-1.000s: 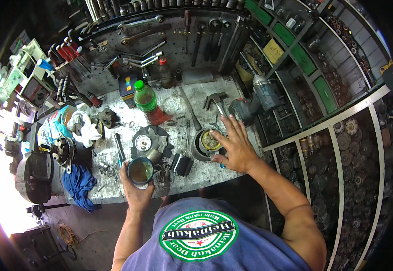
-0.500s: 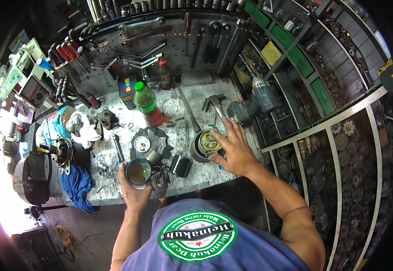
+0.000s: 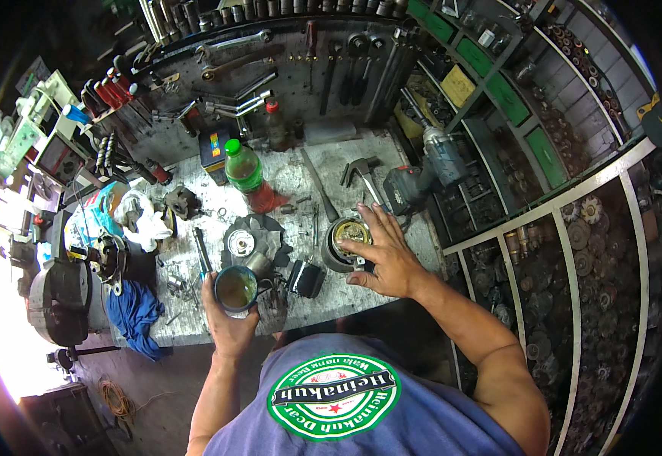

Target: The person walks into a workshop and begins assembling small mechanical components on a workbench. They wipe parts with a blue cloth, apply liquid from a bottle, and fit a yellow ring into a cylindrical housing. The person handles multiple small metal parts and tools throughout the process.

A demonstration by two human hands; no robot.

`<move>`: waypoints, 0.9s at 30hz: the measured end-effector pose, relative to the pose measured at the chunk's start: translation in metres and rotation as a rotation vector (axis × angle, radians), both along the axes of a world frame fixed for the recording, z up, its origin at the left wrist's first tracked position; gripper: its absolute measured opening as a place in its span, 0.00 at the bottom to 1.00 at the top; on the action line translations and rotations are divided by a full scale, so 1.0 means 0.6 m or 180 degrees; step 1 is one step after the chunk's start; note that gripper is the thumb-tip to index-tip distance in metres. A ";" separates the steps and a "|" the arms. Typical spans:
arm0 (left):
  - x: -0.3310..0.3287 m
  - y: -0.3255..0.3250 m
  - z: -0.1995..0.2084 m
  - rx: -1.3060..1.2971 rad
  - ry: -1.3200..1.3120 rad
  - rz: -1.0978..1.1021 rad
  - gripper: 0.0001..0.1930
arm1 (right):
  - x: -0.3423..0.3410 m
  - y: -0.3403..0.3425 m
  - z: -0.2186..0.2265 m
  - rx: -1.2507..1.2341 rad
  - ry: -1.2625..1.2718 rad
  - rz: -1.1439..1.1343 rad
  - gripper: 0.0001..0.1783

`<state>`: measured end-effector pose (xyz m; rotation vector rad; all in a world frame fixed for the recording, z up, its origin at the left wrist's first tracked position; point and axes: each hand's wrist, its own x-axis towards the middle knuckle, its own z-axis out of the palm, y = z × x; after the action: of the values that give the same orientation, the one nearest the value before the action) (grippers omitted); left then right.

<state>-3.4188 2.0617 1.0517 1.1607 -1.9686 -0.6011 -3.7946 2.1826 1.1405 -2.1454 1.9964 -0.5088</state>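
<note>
In my left hand (image 3: 231, 325), a round dark-rimmed cup (image 3: 235, 289) with murky brownish contents is held near the bench's front edge, fingers wrapped round its side. My right hand (image 3: 393, 266) has its fingers spread over a grey metal cylinder (image 3: 334, 257) that stands on the bench. A yellowish ring-shaped part (image 3: 348, 234) shows in the cylinder's top, and my fingertips are at its right side. Whether they press on it I cannot tell. A short black cylindrical part (image 3: 306, 279) lies between my hands. Behind the cup is a dark finned piece (image 3: 270, 245).
A green-capped bottle (image 3: 243, 169) stands mid-bench. Toward the back right are a hammer (image 3: 361, 173) and a cordless impact wrench (image 3: 441, 161). A blue rag (image 3: 135, 315) hangs over the left front edge. Shelves of parts (image 3: 589, 266) line the right side.
My right hand has shifted slightly left and down over the cylinder, its fingers still spread. The cup in my left hand has hardly moved.
</note>
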 end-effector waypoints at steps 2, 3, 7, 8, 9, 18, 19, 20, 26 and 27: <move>0.001 0.002 0.000 0.0062 -0.0003 0.0024 0.60 | -0.015 0.010 -0.003 -0.0142 -0.0445 -0.0032 0.43; 0.002 0.003 -0.001 0.0063 -0.0004 0.0031 0.60 | -0.023 0.014 -0.001 -0.0237 -0.0670 -0.0049 0.43; 0.003 0.007 -0.005 0.0060 0.0015 0.0047 0.61 | -0.043 0.021 0.020 -0.0165 -0.0281 0.0176 0.48; 0.003 0.008 -0.006 0.0046 0.0044 0.0045 0.61 | -0.043 0.023 0.029 -0.0153 0.0362 0.0284 0.49; 0.003 0.009 -0.006 0.0073 -0.0002 0.0055 0.61 | -0.042 0.023 0.038 -0.0219 0.0672 0.0275 0.49; -0.012 0.010 0.007 0.0083 -0.0024 -0.0038 0.61 | -0.038 0.018 0.072 -0.0372 0.1412 0.0616 0.51; -0.015 0.010 0.010 0.0079 -0.0032 -0.0039 0.61 | -0.038 0.017 0.071 -0.0300 0.1321 0.0554 0.50; -0.017 0.011 0.013 0.0073 -0.0047 -0.0030 0.61 | -0.036 0.017 0.073 -0.0238 0.1253 0.0533 0.50; -0.033 0.015 0.034 0.0120 0.0608 -0.0344 0.62 | -0.002 0.024 0.122 -0.0771 0.0796 0.0284 0.38; -0.036 0.014 0.040 -0.0007 0.0690 -0.0508 0.62 | 0.017 0.023 0.128 -0.0577 0.0436 0.0377 0.36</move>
<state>-3.4406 2.0701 1.0757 0.9015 -1.8847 -0.7736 -3.7846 2.1964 1.2171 -2.4517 1.9424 -0.5577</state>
